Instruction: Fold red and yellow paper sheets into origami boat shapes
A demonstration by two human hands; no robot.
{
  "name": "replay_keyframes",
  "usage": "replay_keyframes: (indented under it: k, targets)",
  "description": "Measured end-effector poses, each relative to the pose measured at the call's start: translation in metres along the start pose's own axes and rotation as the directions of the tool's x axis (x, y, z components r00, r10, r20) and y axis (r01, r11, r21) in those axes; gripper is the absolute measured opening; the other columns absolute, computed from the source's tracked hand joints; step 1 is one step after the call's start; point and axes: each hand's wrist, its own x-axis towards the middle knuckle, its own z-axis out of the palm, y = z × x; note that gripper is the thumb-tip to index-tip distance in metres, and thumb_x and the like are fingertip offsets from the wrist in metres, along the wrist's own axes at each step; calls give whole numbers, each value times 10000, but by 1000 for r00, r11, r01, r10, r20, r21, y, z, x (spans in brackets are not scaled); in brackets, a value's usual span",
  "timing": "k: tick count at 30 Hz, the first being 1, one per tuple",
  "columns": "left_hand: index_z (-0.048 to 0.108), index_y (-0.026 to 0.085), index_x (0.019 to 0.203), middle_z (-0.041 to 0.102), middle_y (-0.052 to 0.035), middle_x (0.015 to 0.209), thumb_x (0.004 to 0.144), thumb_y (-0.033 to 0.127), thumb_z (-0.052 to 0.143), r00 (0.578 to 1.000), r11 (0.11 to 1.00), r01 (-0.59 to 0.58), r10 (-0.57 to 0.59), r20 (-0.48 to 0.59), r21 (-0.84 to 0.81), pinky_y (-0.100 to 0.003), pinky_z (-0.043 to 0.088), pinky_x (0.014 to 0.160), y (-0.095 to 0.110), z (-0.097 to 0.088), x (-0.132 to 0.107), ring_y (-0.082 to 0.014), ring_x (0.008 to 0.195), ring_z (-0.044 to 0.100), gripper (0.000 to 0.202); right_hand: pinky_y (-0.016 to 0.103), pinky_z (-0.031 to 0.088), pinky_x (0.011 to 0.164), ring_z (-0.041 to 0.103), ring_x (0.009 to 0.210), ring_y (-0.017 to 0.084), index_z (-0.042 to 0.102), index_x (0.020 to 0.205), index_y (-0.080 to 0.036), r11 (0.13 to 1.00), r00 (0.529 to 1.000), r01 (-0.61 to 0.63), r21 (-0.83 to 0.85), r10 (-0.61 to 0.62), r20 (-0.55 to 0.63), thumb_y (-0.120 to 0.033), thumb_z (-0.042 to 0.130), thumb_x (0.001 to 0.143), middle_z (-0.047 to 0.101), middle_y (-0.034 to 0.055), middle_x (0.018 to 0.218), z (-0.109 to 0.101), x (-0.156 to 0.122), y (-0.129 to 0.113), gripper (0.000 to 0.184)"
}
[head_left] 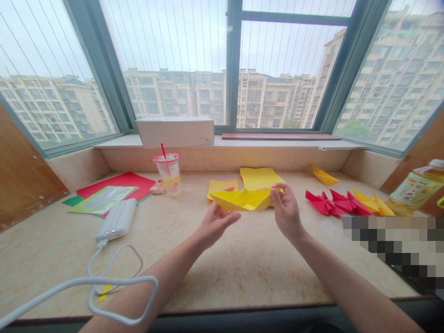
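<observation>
I hold a folded yellow paper boat (243,200) above the marble sill between both hands. My left hand (215,223) grips its left end from below, fingers curled under the paper. My right hand (286,209) pinches its right end between thumb and fingers. Flat yellow sheets (259,177) lie on the sill just behind the boat.
Finished red paper boats (333,203) and yellow paper boats (374,202) lie at the right, one more (324,175) farther back. A drink cup with a red straw (168,172), a paper stack (114,190), a white power bank (116,219) with cable, a bottle (418,187) and a white box (175,131) surround me.
</observation>
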Motion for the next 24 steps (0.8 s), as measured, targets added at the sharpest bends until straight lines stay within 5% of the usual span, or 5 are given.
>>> replay_keyframes:
  k: [7, 12, 17, 20, 24]
  targets:
    - [472, 239, 1309, 664, -65, 1143, 771, 300, 778, 993, 996, -70, 75, -93, 63, -337, 503, 936, -3, -5, 2, -211, 1068, 634, 622, 288, 515, 548, 682, 701, 205, 429, 998, -267, 1000, 1000, 16, -1, -16, 13, -610, 609, 844, 688, 32, 795, 1, -3, 4, 416]
    - [522, 227, 1253, 679, -44, 1089, 771, 286, 780, 974, 978, -166, 182, -133, 126, -309, 520, 901, 1, -2, 4, -186, 994, 659, 549, 303, 534, 626, 675, 793, 193, 519, 959, -238, 960, 979, 199, -199, -206, -15, -492, 551, 928, 683, 51, 906, -2, -1, 6, 259]
    - [510, 241, 1267, 680, -62, 1151, 808, 253, 741, 967, 935, -213, 242, -73, 282, -362, 531, 940, -1, -5, 5, -207, 1044, 670, 514, 498, 407, 1032, 483, 1268, 292, 666, 979, -231, 633, 863, 486, -603, -455, 218, -375, 599, 919, 482, 119, 1407, -7, -5, -1, 170]
    - [516, 252, 1262, 685, -67, 1170, 814, 250, 735, 962, 853, -228, 272, -27, 470, -368, 539, 930, -6, -11, 3, -213, 1049, 675, 499, 511, 364, 1065, 423, 1327, 307, 688, 1057, -248, 480, 792, 603, -637, -454, 408, -318, 603, 918, 409, 111, 1477, -6, -10, -6, 177]
    - [487, 250, 1285, 682, -82, 1195, 833, 254, 717, 950, 790, -273, 310, 27, 550, -353, 551, 905, -9, -14, 1, -205, 1032, 687, 508, 516, 343, 1078, 413, 1334, 310, 683, 1140, -261, 384, 704, 708, -593, -443, 555, -289, 604, 913, 403, 110, 1488, -2, -14, -9, 242]
